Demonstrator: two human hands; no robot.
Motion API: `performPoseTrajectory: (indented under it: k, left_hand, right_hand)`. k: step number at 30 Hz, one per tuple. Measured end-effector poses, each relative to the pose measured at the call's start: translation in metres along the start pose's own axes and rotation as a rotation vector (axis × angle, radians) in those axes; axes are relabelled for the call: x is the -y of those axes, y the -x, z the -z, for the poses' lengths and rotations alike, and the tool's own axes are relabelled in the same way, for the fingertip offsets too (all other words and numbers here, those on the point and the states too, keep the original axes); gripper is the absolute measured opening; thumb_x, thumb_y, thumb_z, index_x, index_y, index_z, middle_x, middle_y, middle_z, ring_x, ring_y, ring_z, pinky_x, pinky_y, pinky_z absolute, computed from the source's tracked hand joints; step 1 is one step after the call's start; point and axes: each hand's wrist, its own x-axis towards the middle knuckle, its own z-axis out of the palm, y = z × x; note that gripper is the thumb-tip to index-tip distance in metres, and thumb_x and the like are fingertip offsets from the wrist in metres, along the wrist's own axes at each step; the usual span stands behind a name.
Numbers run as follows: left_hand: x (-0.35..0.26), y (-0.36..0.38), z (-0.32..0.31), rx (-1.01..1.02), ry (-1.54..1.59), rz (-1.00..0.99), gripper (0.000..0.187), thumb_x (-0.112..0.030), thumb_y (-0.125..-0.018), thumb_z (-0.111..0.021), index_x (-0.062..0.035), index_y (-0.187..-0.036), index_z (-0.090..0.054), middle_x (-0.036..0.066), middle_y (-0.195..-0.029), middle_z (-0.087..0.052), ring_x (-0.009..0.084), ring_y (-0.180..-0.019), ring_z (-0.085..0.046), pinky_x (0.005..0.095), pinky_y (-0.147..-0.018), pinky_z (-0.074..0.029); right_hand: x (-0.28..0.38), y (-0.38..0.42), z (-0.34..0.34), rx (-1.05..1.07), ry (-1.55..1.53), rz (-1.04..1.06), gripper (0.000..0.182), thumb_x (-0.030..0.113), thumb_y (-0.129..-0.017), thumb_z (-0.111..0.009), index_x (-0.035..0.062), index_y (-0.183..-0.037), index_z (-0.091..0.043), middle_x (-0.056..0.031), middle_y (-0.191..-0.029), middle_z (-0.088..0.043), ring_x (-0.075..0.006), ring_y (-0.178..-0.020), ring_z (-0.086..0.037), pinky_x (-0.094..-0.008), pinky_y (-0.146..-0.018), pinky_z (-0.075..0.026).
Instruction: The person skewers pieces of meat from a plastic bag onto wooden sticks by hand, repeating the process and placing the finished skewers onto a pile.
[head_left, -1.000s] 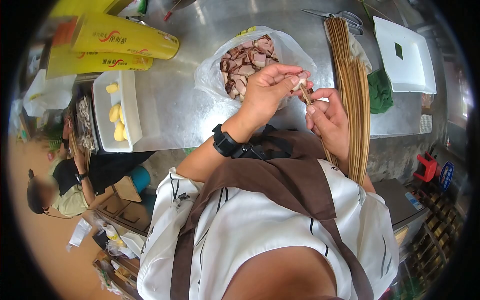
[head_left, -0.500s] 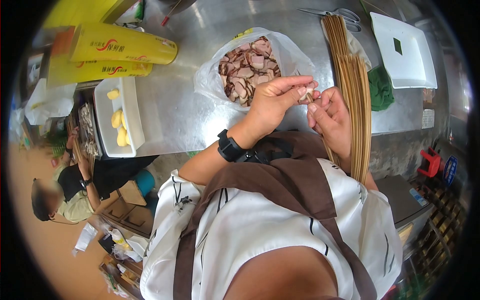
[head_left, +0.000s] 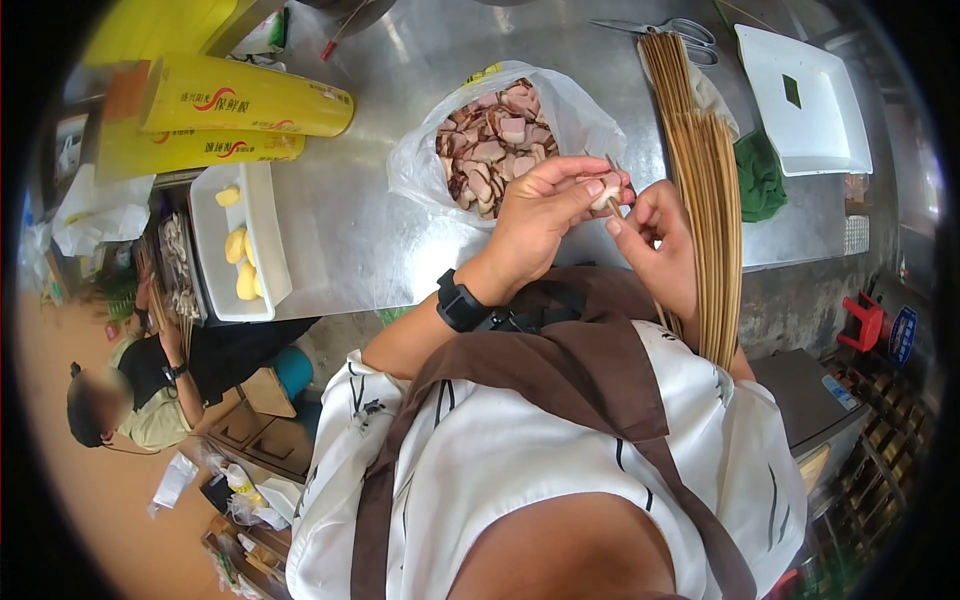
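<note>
My left hand (head_left: 545,205) pinches a slice of pink meat (head_left: 606,190) between thumb and fingers, above the edge of the clear plastic bag. A thin bamboo skewer (head_left: 615,208) passes through the meat, its tip showing just beyond. My right hand (head_left: 660,245) is curled around the skewer's lower part, thumb and forefinger close beneath the meat; much of the stick is hidden by the palm. The plastic bag (head_left: 590,115) lies open, full of sliced meat (head_left: 490,150) with dark edges. Close to my right hand lies a large bundle of bamboo skewers (head_left: 712,220).
Scissors (head_left: 690,35), a green cloth (head_left: 760,175) and a white tray (head_left: 825,110) lie right on the steel table (head_left: 350,210). Yellow film rolls (head_left: 250,97) and a white tub (head_left: 272,240) with yellow pieces stand left. Another person (head_left: 150,390) holds skewers at far left.
The skewer tip now sticks out past the meat in my left hand. My right hand has turned slightly, its fingers a little farther from the meat.
</note>
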Motion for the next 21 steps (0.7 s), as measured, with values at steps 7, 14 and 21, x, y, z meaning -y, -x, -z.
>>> performPoseTrajectory:
  k: [7,14,21]
  left_hand:
    - [0.0015,0.0026,0.0002,-0.024,-0.010,-0.019,0.022,-0.005,-0.087,-0.052,-0.0022,-0.109,-0.053,0.014,-0.109,-0.058,0.0219,-0.100,-0.057,0.0343,-0.084,-0.047]
    - [0.0020,0.0046,-0.0024,-0.045,-0.032,0.047,0.025,-0.006,-0.086,-0.053,-0.0021,-0.111,-0.053,0.013,-0.109,-0.058,0.0203,-0.099,-0.057,0.0334,-0.084,-0.047]
    - [0.0077,0.0063,-0.0033,-0.045,0.029,0.030,0.023,-0.003,-0.086,-0.053,0.0027,-0.108,-0.054,0.014,-0.105,-0.059,0.0199,-0.097,-0.058,0.0319,-0.082,-0.049]
  right_hand:
    - [0.0023,0.0052,-0.0013,0.056,-0.257,-0.065,0.017,0.000,-0.083,-0.051,0.0068,-0.081,-0.036,0.0046,-0.060,-0.036,-0.0017,-0.052,-0.032,-0.0173,-0.047,-0.026]
    - [0.0055,0.0071,-0.0031,0.050,-0.325,-0.063,0.016,-0.002,-0.085,-0.048,0.0063,-0.082,-0.035,0.0024,-0.061,-0.041,-0.0026,-0.052,-0.036,-0.0176,-0.047,-0.030]
    - [0.0051,0.0087,-0.0012,0.095,-0.349,-0.152,0.014,-0.001,-0.085,-0.047,0.0066,-0.084,-0.036,-0.0008,-0.074,-0.041,-0.0047,-0.060,-0.039,-0.0186,-0.054,-0.035]
